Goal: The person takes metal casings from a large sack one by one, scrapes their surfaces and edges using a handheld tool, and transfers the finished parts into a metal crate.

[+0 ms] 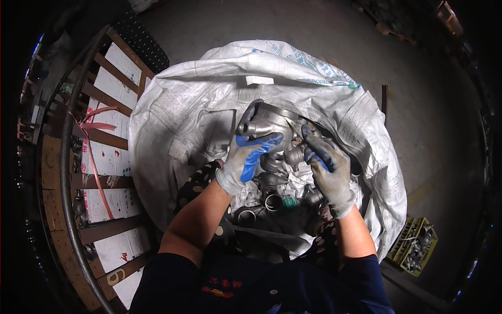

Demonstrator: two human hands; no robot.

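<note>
Here's the metal casting (269, 123), up in the mouth of the white sack (149, 112), its tubular end pointing toward the sack's left side. The left grip (244, 152), in a grey-and-blue glove, is wrapped around it, thumb along the near side. Just beside it, toward the sack's right side, comes the right grip (328, 165), fingers curled; whether they pinch anything, one cannot tell.

And there's the danger: the casting looks smooth and heavy, with one hand clearly carrying it. Let that thumb slide, and it could drop onto the loose castings (272, 180) in the sack, chipping an edge or pinching a finger. Those pieces lie jumbled, so a knock could set them rolling; the sack's soft wall could fold in and snag a glove, too.

Among them, toward the sack's near side, sits a green piece (289, 202). Outside, left of the sack, white cartons (107, 157) stand behind brown slats (107, 181); right of the sack, at its near end, a yellow crate (399, 256) holds more metal parts (418, 248).
</note>
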